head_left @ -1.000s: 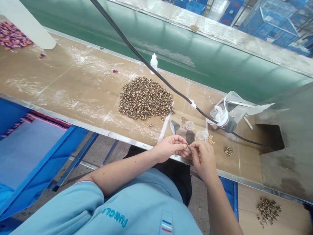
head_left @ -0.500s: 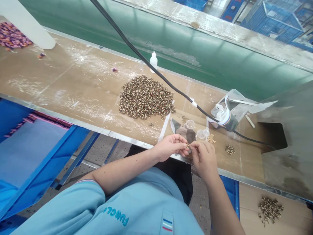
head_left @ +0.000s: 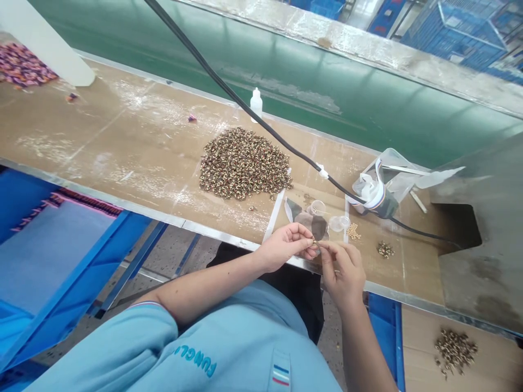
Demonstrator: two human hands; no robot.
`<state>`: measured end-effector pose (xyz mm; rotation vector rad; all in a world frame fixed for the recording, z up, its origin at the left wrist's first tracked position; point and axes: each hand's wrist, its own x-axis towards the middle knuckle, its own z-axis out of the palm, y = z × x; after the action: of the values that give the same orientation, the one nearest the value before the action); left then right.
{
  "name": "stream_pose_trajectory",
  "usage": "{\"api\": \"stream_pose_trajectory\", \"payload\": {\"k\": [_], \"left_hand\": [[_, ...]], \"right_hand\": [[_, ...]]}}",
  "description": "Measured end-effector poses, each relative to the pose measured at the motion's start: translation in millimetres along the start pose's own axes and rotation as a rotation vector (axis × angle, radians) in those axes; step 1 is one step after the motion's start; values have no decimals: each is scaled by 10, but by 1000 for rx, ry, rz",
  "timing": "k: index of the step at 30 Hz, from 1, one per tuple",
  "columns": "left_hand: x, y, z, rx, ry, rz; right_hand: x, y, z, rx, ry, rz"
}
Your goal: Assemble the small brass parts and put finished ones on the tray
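Note:
Near the front edge of the table, my left hand (head_left: 286, 247) pinches a small gold-and-brown piece (head_left: 314, 243) between thumb and fingers. My right hand (head_left: 344, 272) is closed in a pinch right beside that piece, its fingertips touching or almost touching it. Whatever the right fingers hold is too small to make out. Just beyond the hands lie a dark, shiny sheet (head_left: 319, 226) and two small clear round dishes, one dish (head_left: 317, 207) farther back and one dish (head_left: 339, 223) to the right. Tiny beige pieces (head_left: 353, 231) lie beside them.
A large heap of gold-and-brown pieces (head_left: 245, 166) covers mid-table, with a white bottle (head_left: 256, 103) behind. A black cable (head_left: 229, 92) crosses overhead. Smaller piles lie right (head_left: 385, 250) and on cardboard below (head_left: 455, 348). Purple-orange pieces (head_left: 24, 65) lie far left.
My right hand has shifted very slightly and its fingers have straightened a little at the piece. My left hand keeps its pinch in nearly the same place.

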<state>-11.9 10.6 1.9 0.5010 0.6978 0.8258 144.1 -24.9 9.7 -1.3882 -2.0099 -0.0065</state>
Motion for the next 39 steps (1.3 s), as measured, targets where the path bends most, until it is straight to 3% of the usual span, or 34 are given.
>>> {"api": "stream_pose_trajectory", "payload": {"k": [6,15,24,29,34,39], "left_hand": [[-19,-70,27,24,34,108],[-17,-146,-2,137,60,183],[-59,-179,-11,235,2,248],[-56,-218,-41,258,-15,276],[-42,-217,-32,272,10,313],[-50,-186,-17,268,51,332]], "right_hand": [[-174,-63,65,-6,122,33],[-219,-103,150,68,113,-18],[-103,-187,122,96,170,227],[-117,-155,137,45,169,154],[-166,-75,114,-78,194,-39],[-166,-46,80,-76,203,-80]]}}
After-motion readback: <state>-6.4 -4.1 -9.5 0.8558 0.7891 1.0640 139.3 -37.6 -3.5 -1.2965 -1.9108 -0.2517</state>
